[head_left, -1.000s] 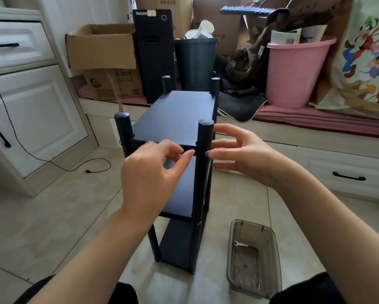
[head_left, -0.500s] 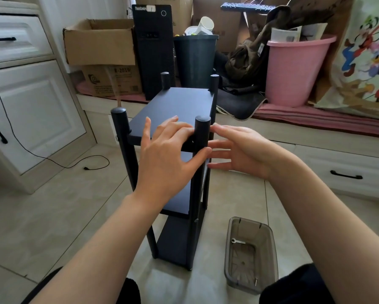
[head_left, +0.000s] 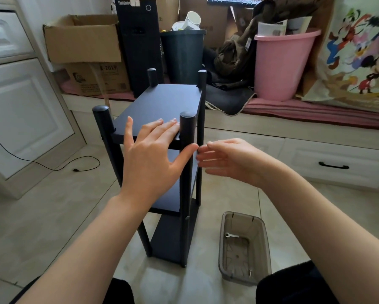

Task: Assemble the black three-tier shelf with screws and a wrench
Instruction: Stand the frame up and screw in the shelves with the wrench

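My left hand [head_left: 150,154] lies flat on the shelf [head_left: 162,106] to steady it, while my right hand [head_left: 230,160] hovers beside the post [head_left: 187,150], released and holding nothing.

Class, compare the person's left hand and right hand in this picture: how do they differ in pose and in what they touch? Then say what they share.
1. The left hand lies palm down with its fingers on the shelf's top board; the right hand hangs beside the shelf with its palm turned sideways.
2. The left hand's thumb reaches across the near right post; whether the right hand's fingertips touch that post cannot be told.
Shared: both are open and hold nothing.
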Available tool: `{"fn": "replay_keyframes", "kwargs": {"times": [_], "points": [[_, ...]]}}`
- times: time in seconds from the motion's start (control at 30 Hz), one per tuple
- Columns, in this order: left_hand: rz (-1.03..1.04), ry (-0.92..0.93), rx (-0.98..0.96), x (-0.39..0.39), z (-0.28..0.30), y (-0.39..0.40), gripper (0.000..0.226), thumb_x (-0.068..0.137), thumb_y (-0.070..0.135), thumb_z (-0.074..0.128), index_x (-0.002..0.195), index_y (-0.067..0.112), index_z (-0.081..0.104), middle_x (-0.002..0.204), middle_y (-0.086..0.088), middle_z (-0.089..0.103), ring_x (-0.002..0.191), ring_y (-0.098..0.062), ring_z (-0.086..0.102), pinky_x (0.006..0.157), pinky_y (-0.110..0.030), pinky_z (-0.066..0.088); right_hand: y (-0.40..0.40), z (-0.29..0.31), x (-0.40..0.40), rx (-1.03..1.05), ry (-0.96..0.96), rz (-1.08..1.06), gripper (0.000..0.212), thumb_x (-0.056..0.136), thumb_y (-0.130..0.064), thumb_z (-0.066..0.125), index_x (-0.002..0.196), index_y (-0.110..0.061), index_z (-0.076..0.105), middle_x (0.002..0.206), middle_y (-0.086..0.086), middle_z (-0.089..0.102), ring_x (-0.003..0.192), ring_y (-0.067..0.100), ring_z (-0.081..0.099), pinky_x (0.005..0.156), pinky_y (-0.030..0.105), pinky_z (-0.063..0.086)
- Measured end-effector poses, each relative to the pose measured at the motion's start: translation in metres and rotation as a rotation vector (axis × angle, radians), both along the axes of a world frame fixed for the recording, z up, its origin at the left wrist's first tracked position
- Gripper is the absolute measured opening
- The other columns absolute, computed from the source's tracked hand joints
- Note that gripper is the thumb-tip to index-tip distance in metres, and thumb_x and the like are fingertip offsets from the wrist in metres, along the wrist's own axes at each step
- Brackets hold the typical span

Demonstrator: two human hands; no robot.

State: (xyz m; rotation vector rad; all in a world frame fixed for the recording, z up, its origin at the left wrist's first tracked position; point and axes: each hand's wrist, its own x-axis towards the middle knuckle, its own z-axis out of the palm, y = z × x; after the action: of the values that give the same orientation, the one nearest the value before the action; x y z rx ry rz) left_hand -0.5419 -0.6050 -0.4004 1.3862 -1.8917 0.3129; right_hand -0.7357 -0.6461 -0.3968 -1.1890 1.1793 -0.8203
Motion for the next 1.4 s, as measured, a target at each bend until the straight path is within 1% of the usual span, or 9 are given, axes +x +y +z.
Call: {"fn": "replay_keyframes", "kwargs": {"times": [0.27, 0.47, 0.57, 0.7, 0.83, 0.93, 1.0, 1.2, 1.4], "points": [[-0.004, 0.035, -0.059, -0.001, -0.005, -0.003, 0.063, 0.095, 0.061, 0.045, 0.129, 0.013, 0.067, 0.132, -0.003, 0.067, 0.133, -0.022, 0.053, 0.122, -0.053, 0.01, -0.002, -0.082, -0.051, 0.242, 0.25, -0.057, 0.023, 0.101, -0.019, 0.054, 0.111, -0.002, 0.066, 0.105, 0.014, 0.073, 0.098, 0.027, 0.071, 0.093, 0.039, 0.055], [0.025, 0.036, -0.112, -0.005, -0.011, -0.007, 0.058, 0.097, 0.057, 0.048, 0.125, 0.012, 0.069, 0.13, -0.003, 0.067, 0.132, -0.023, 0.053, 0.12, -0.054, 0.019, 0.008, -0.19, -0.073, 0.449, 0.372, -0.115, 0.02, 0.1, -0.013, 0.054, 0.11, 0.002, 0.063, 0.084, 0.011, 0.066, 0.068, 0.019, 0.062, 0.057, 0.025, 0.05], [0.03, 0.058, -0.115, -0.007, -0.011, -0.007, 0.054, 0.096, 0.055, 0.051, 0.125, 0.013, 0.069, 0.13, -0.001, 0.067, 0.131, -0.022, 0.053, 0.119, -0.052, 0.021, 0.016, -0.24, -0.08, 0.536, 0.509, -0.089, 0.012, 0.099, -0.011, 0.052, 0.093, -0.005, 0.061, 0.075, 0.011, 0.058, 0.056, 0.017, 0.05, 0.054, 0.026, 0.04], [0.041, 0.056, -0.132, -0.007, -0.013, -0.008, 0.05, 0.096, 0.052, 0.053, 0.123, 0.013, 0.069, 0.128, -0.001, 0.068, 0.13, -0.023, 0.054, 0.118, -0.054, 0.023, 0.023, -0.295, -0.088, 0.601, 0.687, -0.076, 0.019, 0.093, -0.002, 0.045, 0.075, -0.008, 0.05, 0.064, 0.011, 0.053, 0.049, 0.02, 0.046, 0.052, 0.024, 0.035], [0.051, 0.055, -0.151, -0.008, -0.015, -0.01, 0.045, 0.096, 0.049, 0.053, 0.118, 0.013, 0.07, 0.125, 0.0, 0.068, 0.127, -0.022, 0.055, 0.116, -0.053, 0.024, 0.024, -0.334, -0.086, 0.604, 0.852, 0.022, 0.019, 0.091, -0.001, 0.051, 0.073, -0.007, 0.051, 0.068, 0.013, 0.057, 0.05, 0.021, 0.051, 0.047, 0.024, 0.038], [0.052, 0.047, -0.18, -0.008, -0.018, -0.012, 0.044, 0.098, 0.048, 0.052, 0.112, 0.011, 0.072, 0.121, -0.001, 0.069, 0.123, -0.024, 0.056, 0.113, -0.054, 0.028, 0.024, -0.347, -0.078, 0.547, 1.015, 0.171, 0.007, 0.091, -0.012, 0.062, 0.088, -0.007, 0.058, 0.101, 0.015, 0.069, 0.08, 0.025, 0.067, 0.056, 0.025, 0.047], [0.063, 0.039, -0.203, -0.009, -0.019, -0.013, 0.042, 0.098, 0.046, 0.053, 0.108, 0.01, 0.071, 0.118, -0.003, 0.069, 0.12, -0.025, 0.057, 0.11, -0.053, 0.03, 0.027, -0.36, -0.075, 0.516, 1.082, 0.263, 0.018, 0.09, -0.02, 0.065, 0.104, -0.011, 0.056, 0.122, 0.012, 0.063, 0.107, 0.025, 0.064, 0.07, 0.025, 0.044], [0.074, 0.042, -0.207, -0.012, -0.02, -0.015, 0.045, 0.1, 0.048, 0.048, 0.112, 0.012, 0.072, 0.116, -0.004, 0.068, 0.119, -0.025, 0.055, 0.109, -0.04, 0.024, 0.026, -0.387, -0.063, 0.487, 1.078, 0.334, 0.045, 0.088, -0.03, 0.065, 0.125, -0.009, 0.053, 0.136, 0.012, 0.055, 0.122, 0.028, 0.057, 0.091, 0.029, 0.045], [0.074, 0.03, -0.212, -0.012, -0.021, -0.015, 0.05, 0.101, 0.052, 0.043, 0.115, 0.014, 0.072, 0.116, -0.003, 0.067, 0.118, -0.025, 0.054, 0.107, -0.034, 0.021, 0.025, -0.401, -0.058, 0.435, 1.133, 0.373, 0.037, 0.091, -0.013, 0.048, 0.127, -0.007, 0.053, 0.136, 0.016, 0.054, 0.124, 0.03, 0.056, 0.098, 0.035, 0.048]]}}
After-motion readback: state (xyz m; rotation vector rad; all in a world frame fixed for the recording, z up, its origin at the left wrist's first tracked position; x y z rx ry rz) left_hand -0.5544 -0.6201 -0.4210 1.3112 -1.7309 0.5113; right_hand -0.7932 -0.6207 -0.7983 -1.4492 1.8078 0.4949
